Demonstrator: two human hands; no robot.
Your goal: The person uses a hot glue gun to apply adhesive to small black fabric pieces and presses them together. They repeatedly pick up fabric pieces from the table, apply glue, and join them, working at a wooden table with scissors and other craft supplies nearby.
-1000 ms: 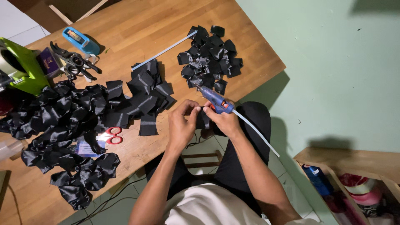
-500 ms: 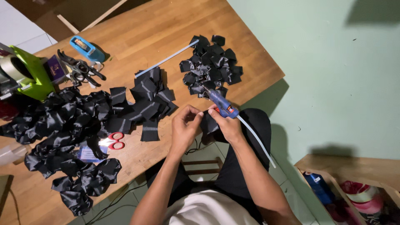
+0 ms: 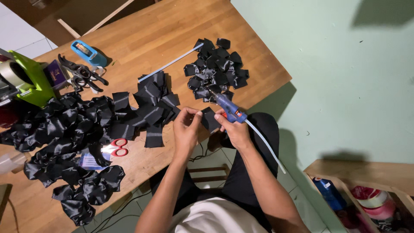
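**Gluing a black ribbon piece at the table edge**

Left hand (image 3: 186,129) pinches a small black satin ribbon square (image 3: 210,119). Right hand (image 3: 235,129) grips a blue hot-glue gun (image 3: 227,108), nozzle at the fabric. Step looks like glue application; pressing needs a steady fold. Farther: cut black squares (image 3: 148,110), folded pile (image 3: 215,69) on the wooden table (image 3: 164,34).

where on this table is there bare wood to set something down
Bare wood lies on the table beyond the glue stick, and near its front edge between the red scissors and the left hand. The side with the ribbon heap, tape dispenser and cut squares is crowded.
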